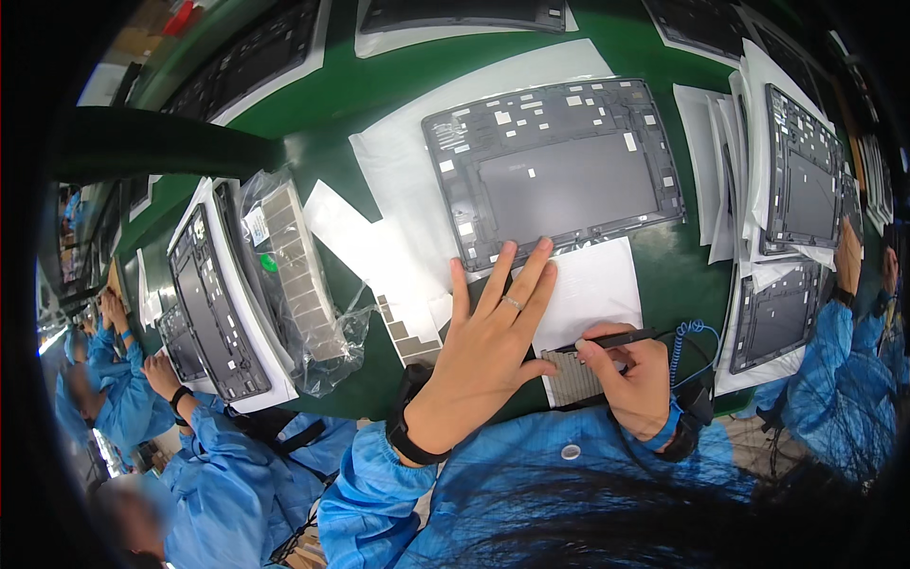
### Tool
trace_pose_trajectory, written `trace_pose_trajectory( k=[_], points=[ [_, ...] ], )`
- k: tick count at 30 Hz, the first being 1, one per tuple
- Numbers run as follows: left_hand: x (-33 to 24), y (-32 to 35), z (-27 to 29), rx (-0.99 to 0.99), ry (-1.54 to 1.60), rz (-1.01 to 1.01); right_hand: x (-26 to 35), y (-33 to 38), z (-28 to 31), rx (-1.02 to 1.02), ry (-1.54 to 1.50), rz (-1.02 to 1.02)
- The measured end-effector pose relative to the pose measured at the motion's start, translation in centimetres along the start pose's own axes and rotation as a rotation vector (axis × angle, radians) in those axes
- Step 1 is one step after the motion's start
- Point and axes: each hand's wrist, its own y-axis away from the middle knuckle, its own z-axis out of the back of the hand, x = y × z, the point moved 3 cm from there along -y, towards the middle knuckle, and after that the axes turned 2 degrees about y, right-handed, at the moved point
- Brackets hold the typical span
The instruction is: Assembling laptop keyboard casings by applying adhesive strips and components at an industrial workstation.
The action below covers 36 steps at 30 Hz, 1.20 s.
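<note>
1. At the far left, a co-worker's hand (163, 376) is beside a dark panel (216, 308) that lies on white sheets on the green table (374, 379).
2. Right of that panel lies a clear bag (346, 353) around a long sheet of brownish-grey labels (308, 303), with a green sticker (268, 263) on its left side.
3. Next comes a white paper strip (355, 232), set aslant, and on its near side a small label sheet (408, 337).
4. In the middle, the main panel (569, 180) lies with its inner side up on white paper, dotted with small white pieces, mostly along its far part and sides.
5. The left hand (483, 341) is flat with its fingers spread wide, gripping nothing; its fingertips are at the panel's near edge. A ring (512, 302) is on one finger.
6. Near the thumb lies a striped grey sheet (572, 379); I cannot tell whether the thumb touches it.
7. The right hand (630, 370), just right of that sheet, holds a slim dark tool (626, 338) in a narrow pinch.
8. A blue coiled cord (677, 351) lies right of this hand.
9. Farther right, a stack of panels (806, 180) and white sheets stands near another co-worker's hand (848, 256).
</note>
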Motion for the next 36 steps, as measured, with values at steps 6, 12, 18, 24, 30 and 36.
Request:
trace_pose_trajectory(
  k=[6, 12, 18, 24, 30, 36],
  points=[
    [-0.2, 0.2, 0.8, -0.054, -0.020, -0.040, -0.3, 1.1, -0.1, 0.017, -0.157, -0.069],
    [-1.5, 0.4, 1.6, -0.021, -0.040, 0.013, 7.1, -5.1, 3.7, -0.130, -0.331, 0.073],
    [0.5, -6.3, 5.5, -0.239, -0.032, 0.139, 10.8, -19.9, -1.4, -0.074, -0.387, 0.386],
    [3.3, -8.0, 4.3, -0.333, -0.030, 0.180, 9.9, -22.7, -3.8, -0.062, -0.156, 0.319],
    [3.4, -8.1, 4.2, -0.335, 0.006, 0.177, 10.1, -22.5, -4.0, -0.111, -0.140, 0.298],
    [3.3, -8.3, 4.3, -0.318, -0.008, 0.202, 9.8, -22.7, -4.3, -0.164, -0.133, 0.384]
  ],
)
